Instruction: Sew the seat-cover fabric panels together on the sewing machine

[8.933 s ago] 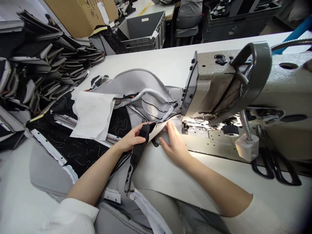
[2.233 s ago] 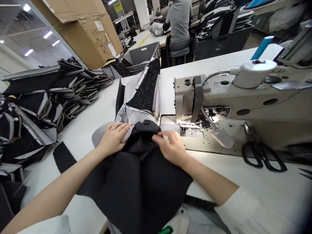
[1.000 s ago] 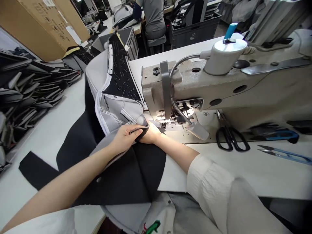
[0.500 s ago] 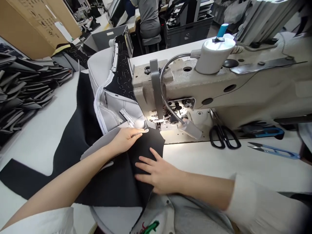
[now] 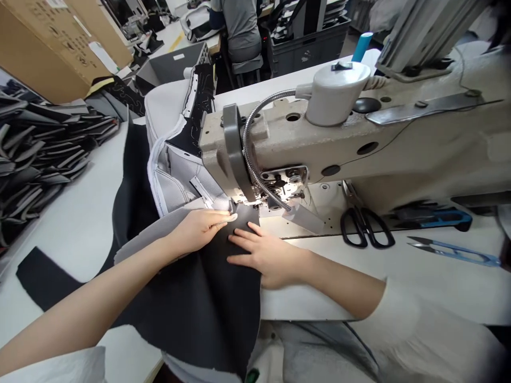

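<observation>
A large black fabric piece (image 5: 199, 298) lies over the table edge, its upper part reaching the needle area of the sewing machine (image 5: 271, 133). My left hand (image 5: 197, 230) pinches the folded edge of a light grey fabric panel (image 5: 147, 231) beside the presser foot, fingers pressed together. Just right of it, my right hand (image 5: 267, 252) rests flat on the black fabric with fingers spread. Behind my left hand, a grey sewn cover (image 5: 167, 106) with white edging and a black patterned strip extends left of the machine head.
Black-handled scissors (image 5: 365, 226), blue thread snips (image 5: 455, 250) and a blue-handled tool (image 5: 443, 218) lie right of the machine. Stacked dark pieces (image 5: 40, 154) and a cardboard box (image 5: 59, 48) stand left. A seated person (image 5: 241, 32) is behind.
My right hand has moved up toward the machine, nearer my left hand. The black fabric has shifted, its right edge now straighter, and its lower part hangs further down.
</observation>
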Motion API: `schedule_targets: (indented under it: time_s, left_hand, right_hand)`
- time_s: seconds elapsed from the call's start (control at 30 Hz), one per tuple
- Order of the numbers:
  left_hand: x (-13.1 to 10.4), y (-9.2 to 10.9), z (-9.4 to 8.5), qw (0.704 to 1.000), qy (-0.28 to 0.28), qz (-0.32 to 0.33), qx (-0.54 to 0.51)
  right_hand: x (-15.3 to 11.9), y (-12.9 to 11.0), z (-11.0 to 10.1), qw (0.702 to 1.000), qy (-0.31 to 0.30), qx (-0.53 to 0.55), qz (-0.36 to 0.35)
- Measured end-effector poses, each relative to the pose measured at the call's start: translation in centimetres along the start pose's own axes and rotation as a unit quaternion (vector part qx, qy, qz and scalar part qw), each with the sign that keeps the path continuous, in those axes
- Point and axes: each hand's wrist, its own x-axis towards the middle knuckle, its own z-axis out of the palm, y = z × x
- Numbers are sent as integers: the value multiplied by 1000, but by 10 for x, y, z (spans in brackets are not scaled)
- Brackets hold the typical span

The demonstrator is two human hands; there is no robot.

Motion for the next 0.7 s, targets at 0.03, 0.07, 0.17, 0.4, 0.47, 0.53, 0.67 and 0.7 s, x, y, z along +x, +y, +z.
schedule_targets:
  time_s: [0.03,0.07,0.17,0.4,0.47,0.53,0.67,0.7]
  left_hand:
    - [0,-1,2,1000,-4,6,9]
    - [0,-3,3,1000,-8,12,15]
    - [-2,-6,3,1000,-11,20,20]
    - [13,24,-1,997,-3,-62,-43]
    - [17,33,7,997,8,-71,-38]
    - [18,35,16,998,18,-62,-17]
    - [12,25,32,999,20,-10,26]
    - [10,21,35,999,20,4,34]
  right_hand:
    - [1,-2,-3,999,-19,26,-24]
    - [4,-3,-4,998,-27,46,-33]
    - [14,-5,6,998,28,26,50]
    - [50,-2,43,988,94,-71,95]
    - [57,4,44,991,70,-71,85]
    - [59,9,43,994,56,-73,59]
    - [36,3,35,989,94,-111,-13]
    - [26,-2,32,988,102,-116,-11]
